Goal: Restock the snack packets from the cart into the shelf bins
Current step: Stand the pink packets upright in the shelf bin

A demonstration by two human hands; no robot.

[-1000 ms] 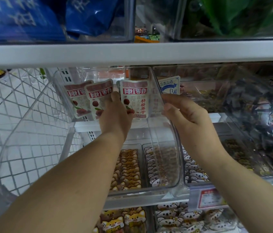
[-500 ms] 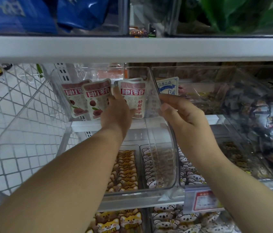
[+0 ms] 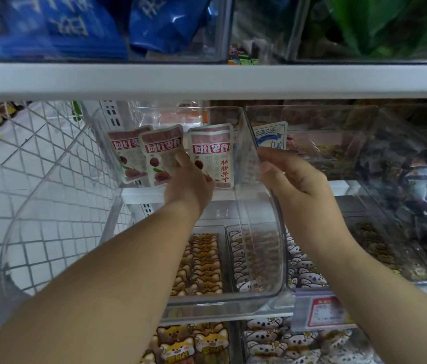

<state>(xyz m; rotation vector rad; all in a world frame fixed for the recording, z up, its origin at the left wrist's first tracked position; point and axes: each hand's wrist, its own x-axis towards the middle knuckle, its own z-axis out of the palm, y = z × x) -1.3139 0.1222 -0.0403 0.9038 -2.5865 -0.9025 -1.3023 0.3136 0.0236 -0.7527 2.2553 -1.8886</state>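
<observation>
Three pink-and-white snack packets stand upright at the back of a clear plastic bin [image 3: 257, 232] on the middle shelf: a left packet [image 3: 125, 153], a middle packet [image 3: 160, 151] and a right packet [image 3: 212, 151]. My left hand [image 3: 188, 179] reaches into the bin, and its fingers touch the packets between the middle and right ones. Most of those fingers are hidden behind the hand. My right hand [image 3: 293, 179] pinches the top of the bin's right wall, thumb inside and fingers outside.
A blue-and-white packet [image 3: 270, 137] stands in the neighbouring clear bin [image 3: 404, 179] of dark-wrapped snacks. White wire mesh [image 3: 36, 179] closes the left side. The upper shelf edge [image 3: 207, 80] hangs close overhead. Bins of animal-print packets [image 3: 204, 258] and a price tag [image 3: 322, 308] lie below.
Almost nothing has changed. My left hand has shifted a little among the packets, and the right packet stands a bit straighter. My right hand keeps its hold on the bin wall.
</observation>
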